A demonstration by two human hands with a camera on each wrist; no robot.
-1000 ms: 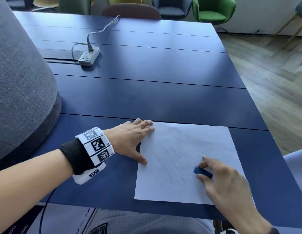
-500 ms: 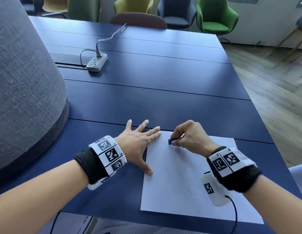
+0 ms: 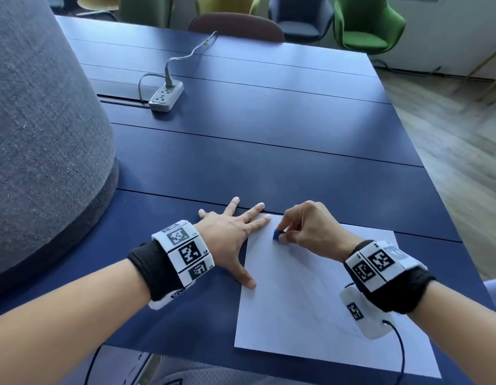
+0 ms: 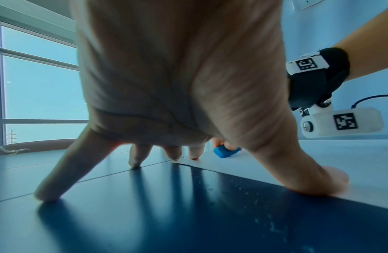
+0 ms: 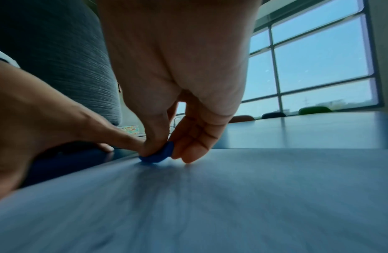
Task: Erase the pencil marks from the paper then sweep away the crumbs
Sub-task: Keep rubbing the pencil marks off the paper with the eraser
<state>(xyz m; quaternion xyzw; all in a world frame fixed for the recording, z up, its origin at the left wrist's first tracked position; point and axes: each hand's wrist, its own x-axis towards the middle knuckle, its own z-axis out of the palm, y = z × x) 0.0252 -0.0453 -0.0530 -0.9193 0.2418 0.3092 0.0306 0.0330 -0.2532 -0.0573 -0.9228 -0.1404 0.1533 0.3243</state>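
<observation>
Eraser (image 3: 276, 234) (blue) on paper (image 3: 310, 301)

Item count, referenced to the paper (image 3: 310, 298):

- Paper: one sheet.
- Eraser (image 3: 276, 234): one, blue, on the paper's far left corner.
- Hands: two, the left hand (image 3: 230, 234) at the paper's left edge, the right hand (image 3: 310, 229) over its far edge.
- Power strip (image 3: 166, 96): one, well beyond the paper.
- Chairs: at least five visible, beyond the paper at the table's far end.

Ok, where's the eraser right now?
In the head view, the blue eraser is pinched in the right hand, pressed on the paper near its far-left corner, just right of the left hand fingertips.
</observation>
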